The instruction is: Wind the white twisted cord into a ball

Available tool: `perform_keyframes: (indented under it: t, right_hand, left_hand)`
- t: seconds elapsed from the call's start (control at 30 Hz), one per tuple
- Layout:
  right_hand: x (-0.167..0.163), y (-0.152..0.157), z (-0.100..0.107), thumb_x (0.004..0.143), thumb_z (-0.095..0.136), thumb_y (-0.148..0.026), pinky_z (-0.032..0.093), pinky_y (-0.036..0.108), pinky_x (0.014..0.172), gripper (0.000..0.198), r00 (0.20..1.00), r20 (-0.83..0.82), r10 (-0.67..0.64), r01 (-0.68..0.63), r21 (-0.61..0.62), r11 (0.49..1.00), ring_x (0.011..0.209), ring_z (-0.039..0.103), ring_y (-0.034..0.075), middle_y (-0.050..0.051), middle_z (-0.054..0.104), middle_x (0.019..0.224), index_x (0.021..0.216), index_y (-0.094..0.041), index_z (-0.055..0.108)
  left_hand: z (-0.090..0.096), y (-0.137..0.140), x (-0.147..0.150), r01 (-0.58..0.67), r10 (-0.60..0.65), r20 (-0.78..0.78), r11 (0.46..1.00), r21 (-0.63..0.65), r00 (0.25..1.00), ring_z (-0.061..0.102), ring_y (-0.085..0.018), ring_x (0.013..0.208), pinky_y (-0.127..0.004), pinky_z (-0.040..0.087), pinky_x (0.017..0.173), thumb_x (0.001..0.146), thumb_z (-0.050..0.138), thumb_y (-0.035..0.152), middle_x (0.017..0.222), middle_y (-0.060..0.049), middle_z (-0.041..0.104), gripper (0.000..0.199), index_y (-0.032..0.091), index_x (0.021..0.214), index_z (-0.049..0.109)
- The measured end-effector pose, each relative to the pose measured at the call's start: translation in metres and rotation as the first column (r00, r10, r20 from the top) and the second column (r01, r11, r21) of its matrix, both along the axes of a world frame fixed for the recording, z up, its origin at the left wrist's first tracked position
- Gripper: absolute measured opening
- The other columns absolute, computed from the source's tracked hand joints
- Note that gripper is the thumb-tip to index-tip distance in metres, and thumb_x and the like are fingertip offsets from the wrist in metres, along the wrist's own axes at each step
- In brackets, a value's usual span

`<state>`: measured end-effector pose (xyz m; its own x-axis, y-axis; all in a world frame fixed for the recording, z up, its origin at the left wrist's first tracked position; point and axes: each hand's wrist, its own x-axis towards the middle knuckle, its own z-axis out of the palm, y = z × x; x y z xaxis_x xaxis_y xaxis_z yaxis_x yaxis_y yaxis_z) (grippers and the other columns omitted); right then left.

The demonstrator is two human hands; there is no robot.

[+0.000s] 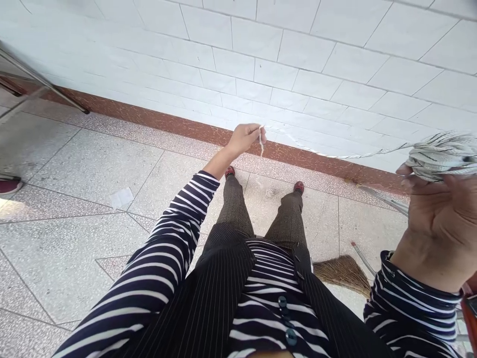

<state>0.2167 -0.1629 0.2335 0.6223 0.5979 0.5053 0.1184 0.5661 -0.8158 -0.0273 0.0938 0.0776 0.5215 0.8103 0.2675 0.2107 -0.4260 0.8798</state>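
Observation:
My left hand (245,138) pinches the loose end of a white cord (350,156) in front of the wall, and a short tail hangs below the fingers. From there the cord runs right, sagging a little, to a bundle of the same cord (443,155) with dark flecks. My right hand (443,209) grips that bundle from below, palm turned up, at the right edge of the view. Part of the bundle lies beyond the frame.
A white tiled wall (283,49) with a reddish-brown base strip (156,117) stands ahead. On the speckled floor lie a broom (343,273) and a pale scrap (121,198). Metal furniture legs (48,84) and part of another shoe (10,185) show at left.

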Motion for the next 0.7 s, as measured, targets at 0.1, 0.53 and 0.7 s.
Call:
perform_keyframes:
  t: [0.1, 0.53, 0.7]
  right_hand:
    - [0.0, 0.001, -0.006, 0.06, 0.075, -0.005, 0.051, 0.026, 0.041, 0.034, 0.995, 0.082, 0.049, -0.047, -0.034, 0.998, 0.068, 0.066, 0.017, 0.002, 0.069, 0.079, 0.09, -0.021, 0.075]
    - [-0.034, 0.062, -0.113, 0.063, 0.085, -0.027, 0.043, 0.021, 0.043, 0.039, 0.948, -0.011, 0.317, -0.267, -0.568, 0.779, 0.061, 0.058, 0.011, 0.0, 0.069, 0.093, 0.097, -0.024, 0.067]
    - [-0.021, 0.074, -0.139, 0.066, 0.081, -0.032, 0.047, 0.027, 0.054, 0.041, 0.956, 0.165, 0.244, -0.101, -0.596, 0.797, 0.067, 0.062, 0.014, 0.003, 0.068, 0.098, 0.101, -0.022, 0.063]
  left_hand:
    - [-0.04, 0.001, -0.011, -0.023, 0.02, -0.266, 1.0, -0.01, 0.964, 0.069, -0.016, 0.08, -0.029, 0.053, 0.081, 0.093, 0.047, 0.018, 0.085, -0.007, 0.075, 0.029, 0.012, 0.08, 0.072]
    - [-0.058, -0.117, 0.074, 0.468, -0.385, 0.291, 0.824, -0.319, 0.876, 0.065, -0.02, 0.105, -0.031, 0.047, 0.093, 0.088, 0.067, 0.034, 0.114, -0.011, 0.071, 0.042, 0.014, 0.125, 0.063]
    - [-0.058, -0.142, 0.053, 0.332, -0.335, 0.057, 0.872, -0.36, 0.94, 0.054, -0.011, 0.06, -0.024, 0.04, 0.064, 0.097, 0.05, 0.037, 0.069, -0.001, 0.067, 0.036, 0.014, 0.074, 0.067]
